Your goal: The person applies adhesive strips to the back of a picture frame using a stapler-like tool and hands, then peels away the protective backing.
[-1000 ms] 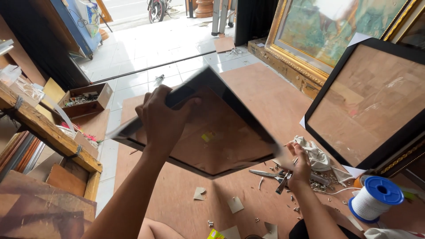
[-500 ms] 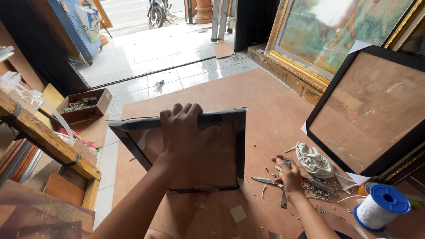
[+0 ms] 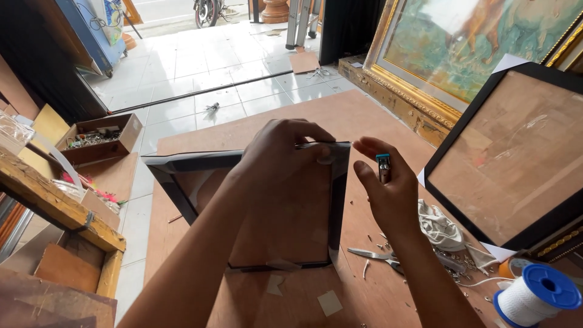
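Note:
A dark picture frame with a brown backing board lies face down on the brown board floor. My left hand grips its far edge near the right corner. My right hand is raised just right of that corner, closed around a small tool with a blue tip. Scissors lie on the floor under my right wrist.
A second black frame leans at the right, with a gilt-framed painting behind it. A white cord spool with blue ends, a crumpled cloth, a cardboard box of hardware and wooden shelving surround the spot.
The frame was held tilted in the air and now lies flat. My right hand left the floor clutter and rose to the frame's corner with the small tool.

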